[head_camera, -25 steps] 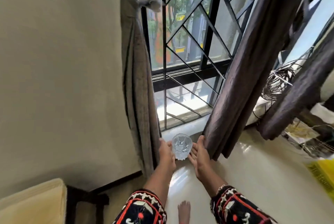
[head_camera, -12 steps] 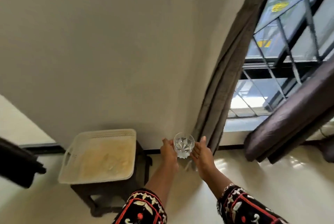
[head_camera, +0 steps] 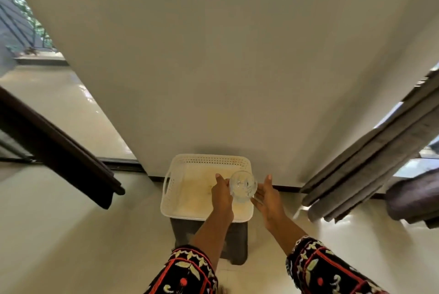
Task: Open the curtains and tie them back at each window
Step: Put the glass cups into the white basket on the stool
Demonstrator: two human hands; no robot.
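Observation:
A clear cut glass hangs above the right part of a white perforated basket. My left hand grips its left side with the thumb up. On the other side, my right hand lies with straight fingers along the glass's lower right. A grey curtain hangs bunched at the right edge of the wall, with a darker purple curtain beside it. Across the left runs a dark brown curtain. No tie-back shows on any of them.
The basket sits on a dark stool against the plain cream wall. Glossy pale floor spreads on both sides. A doorway at the left opens to a balcony with railing.
The view has swung left, from the barred window to the wall and basket. Both hands carried the glass along, and it now hangs over the basket.

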